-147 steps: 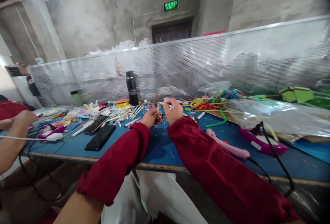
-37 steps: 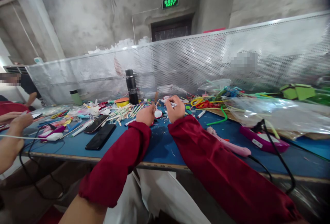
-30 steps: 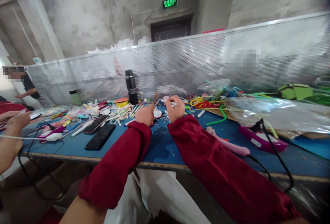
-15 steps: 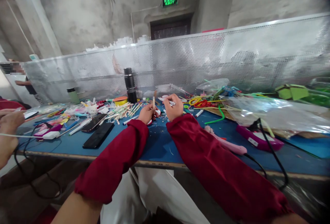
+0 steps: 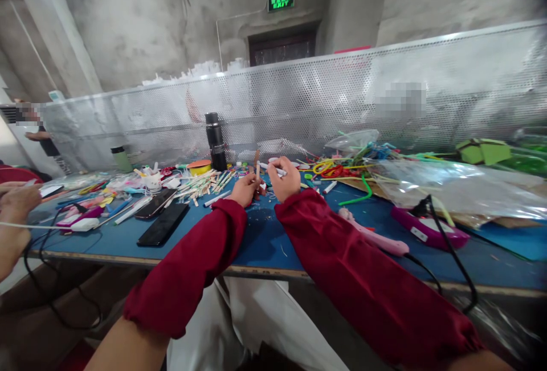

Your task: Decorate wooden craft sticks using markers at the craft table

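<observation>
A blue table carries everything. At its right, a clear plastic bag lies crumpled over cardboard; whether it holds anything is unclear. A black flask stands upright and capped near the back, contents hidden. In front of it and to the right, the right hand grips a white marker, and the left hand pinches a pale stick. A green bottle, dark-capped, stands further left. A white cup holds several slender upright pieces, too small to identify. The white marker points left toward the pale stick, raised upright above the table; I cannot tell whether they touch.
</observation>
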A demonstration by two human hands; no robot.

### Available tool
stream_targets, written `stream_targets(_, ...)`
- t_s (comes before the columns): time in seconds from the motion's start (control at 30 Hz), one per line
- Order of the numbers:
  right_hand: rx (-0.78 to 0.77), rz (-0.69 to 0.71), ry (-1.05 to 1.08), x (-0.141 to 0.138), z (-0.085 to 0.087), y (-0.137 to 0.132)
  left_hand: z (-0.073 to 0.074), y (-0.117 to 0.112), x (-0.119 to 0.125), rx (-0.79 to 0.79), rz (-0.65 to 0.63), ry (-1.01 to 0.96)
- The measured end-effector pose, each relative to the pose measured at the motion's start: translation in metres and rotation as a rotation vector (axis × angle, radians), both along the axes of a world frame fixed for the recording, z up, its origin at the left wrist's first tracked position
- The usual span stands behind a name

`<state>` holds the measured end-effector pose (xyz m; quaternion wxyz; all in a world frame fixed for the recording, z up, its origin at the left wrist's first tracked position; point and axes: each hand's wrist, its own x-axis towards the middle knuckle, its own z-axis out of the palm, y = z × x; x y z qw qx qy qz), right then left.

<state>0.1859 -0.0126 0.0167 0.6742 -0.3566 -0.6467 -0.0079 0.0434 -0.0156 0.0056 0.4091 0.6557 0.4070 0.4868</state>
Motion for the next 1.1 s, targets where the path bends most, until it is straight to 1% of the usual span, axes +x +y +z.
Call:
stream_targets(0.17, -0.008, -0.013, 0.011, 0.0015, -0.0002, 0.0010, 0.0023, -0.0024, 0.0006, 0.001, -0.010, -0.005)
stream_targets(0.33, 0.018, -0.001, 0.007, 0.0014, -0.0009, 0.0019, 0.0031, -0.0030, 0.0006, 0.000, -0.017, -0.007)
stream_targets(0.47, 0.028, 0.004, 0.013, 0.0013, -0.0003, 0.0012, 0.0027, -0.0031, 0.0001, -0.001, -0.016, 0.004)
stream_targets(0.73, 0.000, 0.010, 0.012, 0.0017, 0.0009, 0.0007, 0.0021, -0.0024, -0.0001, -0.004, -0.014, 0.020)
stream_targets(1.1, 0.021, 0.007, 0.014, 0.0008, -0.0001, 0.0012, 0.0006, -0.0010, -0.0011, 0.004, -0.024, 0.038)
